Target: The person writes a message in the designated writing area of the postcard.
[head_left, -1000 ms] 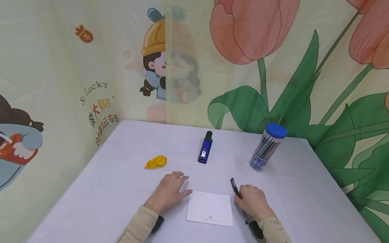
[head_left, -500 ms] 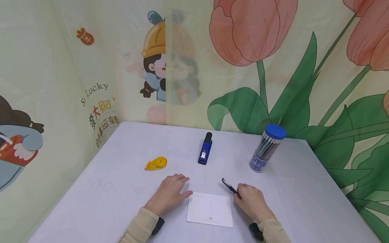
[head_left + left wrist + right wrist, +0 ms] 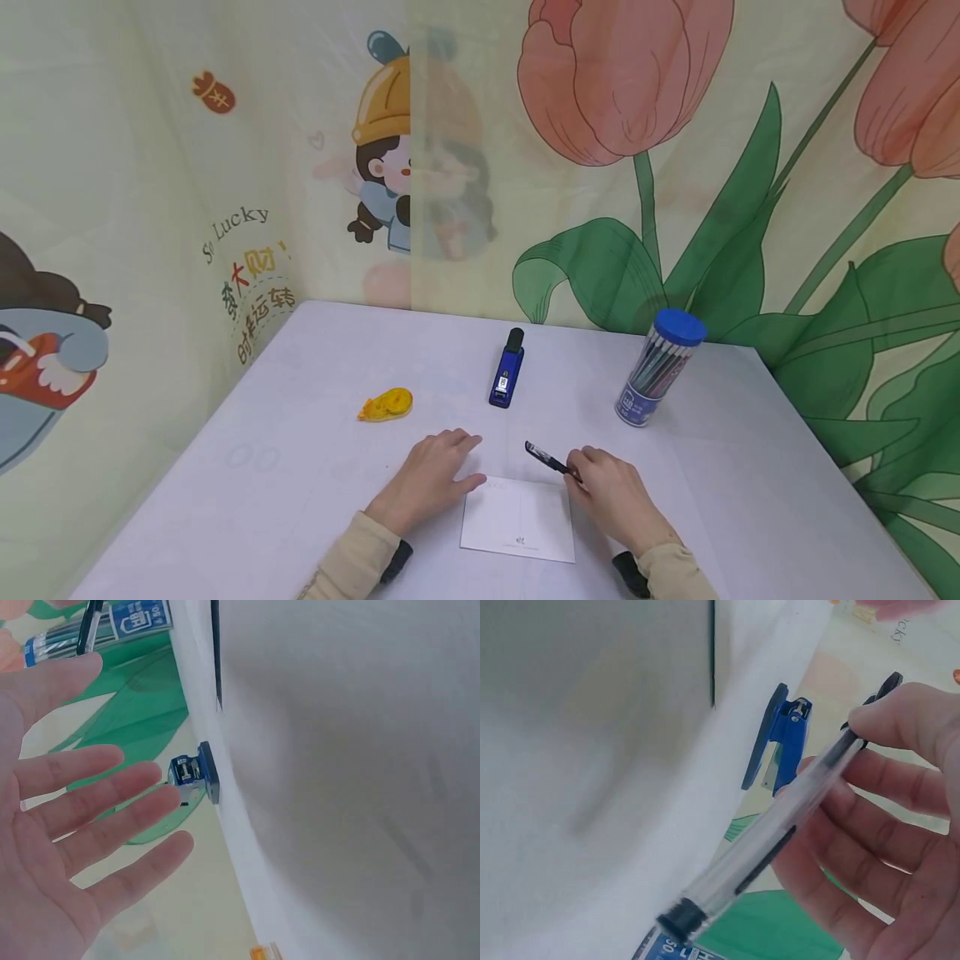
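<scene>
My right hand [image 3: 617,500] pinches a clear-barrelled pen [image 3: 550,458] with black ends, thumb against fingers, over the top right corner of a white card [image 3: 517,525]. In the right wrist view the pen [image 3: 761,836] slants across, its black end plug nearest the camera. The clip end points left in the head view. My left hand [image 3: 427,482] is at the card's top left corner, its thumb tip over the corner. Whether that thumb touches the card cannot be told. The left wrist view shows the left hand [image 3: 67,817] with fingers spread and nothing in them.
A blue stapler [image 3: 507,371] lies on the white table [image 3: 300,500] beyond the hands. To its left is a yellow correction tape [image 3: 386,405]. A clear jar of pens or pencils [image 3: 651,375] with a blue lid stands at right. Printed cloth hangs behind the table.
The pen has swung from steep to slanting left, and its clip end has moved left over the card's top edge. The right hand shifted slightly left; the left hand moved slightly right.
</scene>
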Motion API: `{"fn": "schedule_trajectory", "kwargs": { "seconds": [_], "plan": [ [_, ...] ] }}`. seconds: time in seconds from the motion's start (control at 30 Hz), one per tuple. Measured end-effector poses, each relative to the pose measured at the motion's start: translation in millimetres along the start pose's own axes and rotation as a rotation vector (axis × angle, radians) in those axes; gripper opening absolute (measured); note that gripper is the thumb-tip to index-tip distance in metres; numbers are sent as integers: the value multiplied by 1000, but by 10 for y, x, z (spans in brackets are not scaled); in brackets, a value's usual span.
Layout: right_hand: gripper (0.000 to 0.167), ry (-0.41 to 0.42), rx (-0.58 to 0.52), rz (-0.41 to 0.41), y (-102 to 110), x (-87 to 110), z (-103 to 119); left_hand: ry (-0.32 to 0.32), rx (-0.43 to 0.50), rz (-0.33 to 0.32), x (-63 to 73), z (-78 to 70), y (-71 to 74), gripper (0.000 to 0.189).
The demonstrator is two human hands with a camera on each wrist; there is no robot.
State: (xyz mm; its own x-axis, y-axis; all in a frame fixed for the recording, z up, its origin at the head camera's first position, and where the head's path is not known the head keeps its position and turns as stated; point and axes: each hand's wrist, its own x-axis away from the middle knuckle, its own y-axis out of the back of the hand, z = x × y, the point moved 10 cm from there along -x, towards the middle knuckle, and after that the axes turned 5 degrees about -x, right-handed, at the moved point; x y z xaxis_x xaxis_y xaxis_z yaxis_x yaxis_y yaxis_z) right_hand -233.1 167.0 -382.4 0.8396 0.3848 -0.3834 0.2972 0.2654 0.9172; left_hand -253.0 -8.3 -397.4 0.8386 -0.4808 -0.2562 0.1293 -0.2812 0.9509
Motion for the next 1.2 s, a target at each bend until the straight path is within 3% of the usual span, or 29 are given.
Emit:
{"fn": "schedule_trajectory", "kwargs": {
  "seconds": [0.4, 0.63, 0.93, 1.2],
  "plan": [
    [15, 68, -23, -57, 32, 19, 102, -65, 3, -11, -32, -176, 8, 47],
    [15, 82, -29, -36, 13, 1, 154, -91, 50, -3, -52, -264, 6, 47],
    [15, 117, -46, -6, -8, 2, 236, -175, 74, -56, -57, -401, 42, 39],
    [15, 129, -63, 20, -43, 15, 273, -193, 105, -57, -57, -461, 25, 33]
  ]
}}
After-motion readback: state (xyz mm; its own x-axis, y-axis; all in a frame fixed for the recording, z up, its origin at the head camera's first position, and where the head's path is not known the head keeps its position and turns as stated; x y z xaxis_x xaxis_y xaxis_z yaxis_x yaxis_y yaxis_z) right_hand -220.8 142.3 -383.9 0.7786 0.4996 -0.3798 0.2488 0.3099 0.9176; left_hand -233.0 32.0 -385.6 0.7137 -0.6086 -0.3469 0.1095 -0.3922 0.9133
